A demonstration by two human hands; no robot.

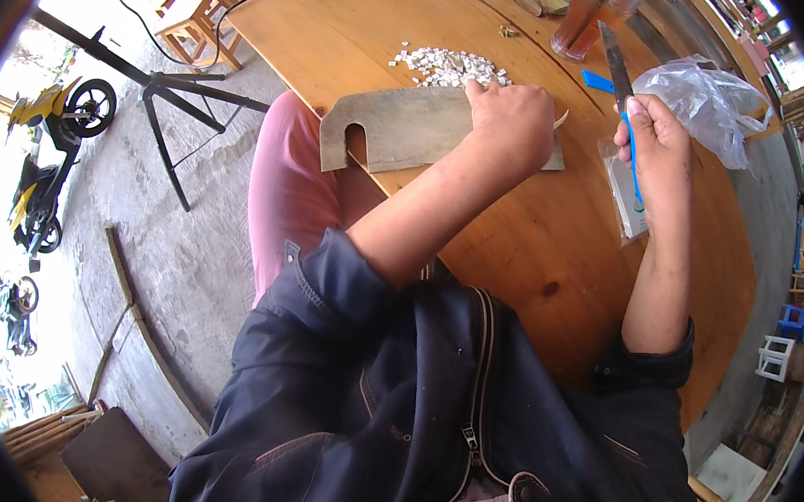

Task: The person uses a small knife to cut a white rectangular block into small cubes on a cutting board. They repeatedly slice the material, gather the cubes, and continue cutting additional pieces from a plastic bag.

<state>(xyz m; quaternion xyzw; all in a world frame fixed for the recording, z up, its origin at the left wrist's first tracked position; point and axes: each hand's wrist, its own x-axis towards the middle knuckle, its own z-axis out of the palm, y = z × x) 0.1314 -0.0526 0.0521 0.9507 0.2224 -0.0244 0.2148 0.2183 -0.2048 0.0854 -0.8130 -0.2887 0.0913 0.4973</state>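
While the panel (412, 126) overhangs the table (507, 240), the held knife (620, 84) stands clear.

Your left hand (514, 123) lies over a notched grey-brown sheet (411, 134) on the wooden table (544, 248), just beside a heap of small white pieces (447, 67). Your right hand (657, 148) grips a blue-handled knife (619, 73), near a crumpled clear plastic bag (702, 100) and a cup of reddish drink (581, 37).

Black tripod (158, 83) on grey concrete floor (203, 264), wooden stools (192, 10), yellow-black motorcycle (47, 110), cup of reddish drink (579, 37)
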